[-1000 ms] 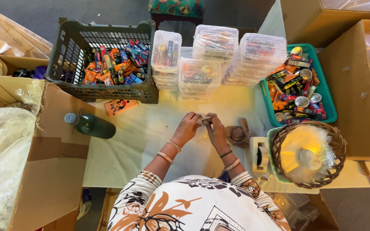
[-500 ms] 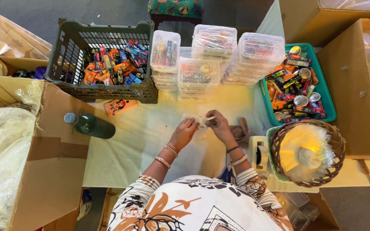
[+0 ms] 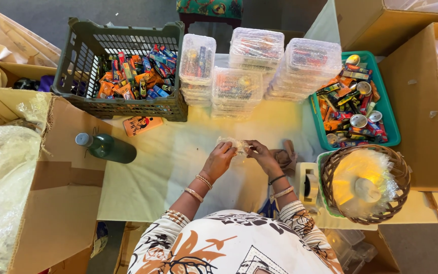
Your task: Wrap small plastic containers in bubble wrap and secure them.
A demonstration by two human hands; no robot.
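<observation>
1. Head view: a small clear plastic packet (image 3: 235,145) sits between both hands above the middle of the bench (image 3: 168,172).
2. Left hand (image 3: 220,160) curls closed on its left end; right hand (image 3: 263,157) pinches the right end.
3. Thin slippery film could tear or slip if the hands pull apart unevenly, I judge.
4. Compared with a second ago, both hands sit slightly farther up the bench, wrists more spread.

Table w/ pale cloth (image 3: 168,172). On it: dark crate (image 3: 92,96) far left, stacked clear boxes (image 3: 257,66) far centre, teal tray (image 3: 389,119) right, wicker basket (image 3: 363,182) + tape dispenser (image 3: 307,180) near right, green bottle (image 3: 107,147) lying left, orange packet (image 3: 140,125).
</observation>
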